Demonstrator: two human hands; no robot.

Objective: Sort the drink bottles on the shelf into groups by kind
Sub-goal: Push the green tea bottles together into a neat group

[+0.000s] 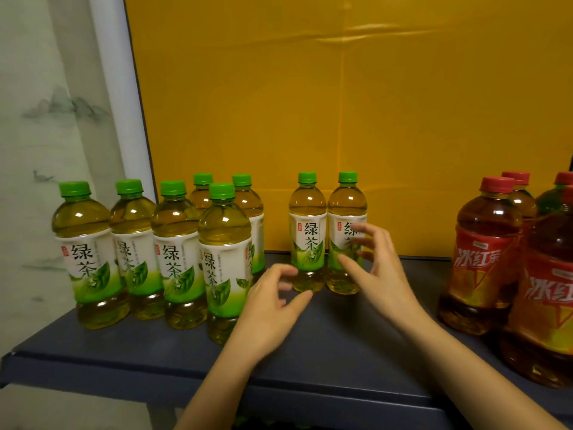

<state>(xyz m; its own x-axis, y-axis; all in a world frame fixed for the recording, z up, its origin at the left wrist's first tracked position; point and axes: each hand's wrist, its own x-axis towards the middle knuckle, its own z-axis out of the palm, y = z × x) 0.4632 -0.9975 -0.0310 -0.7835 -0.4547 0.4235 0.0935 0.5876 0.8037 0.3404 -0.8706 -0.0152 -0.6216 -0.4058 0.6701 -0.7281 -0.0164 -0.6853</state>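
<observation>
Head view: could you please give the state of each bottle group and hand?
Six green tea bottles, left: upright, capped, grouped.
Two green tea bottles, middle: upright, capped, set apart.
Iced red tea bottles, right: upright, capped, grouped.
Left hand: open, holding nothing.
Right hand: open, before the middle pair.

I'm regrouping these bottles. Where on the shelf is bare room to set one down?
Widest bare patch of dark blue shelf: between the middle pair of green-capped tea bottles and the red-capped bottles at right. The front strip is bare too. Crowded: the left cluster of green-capped bottles.
</observation>
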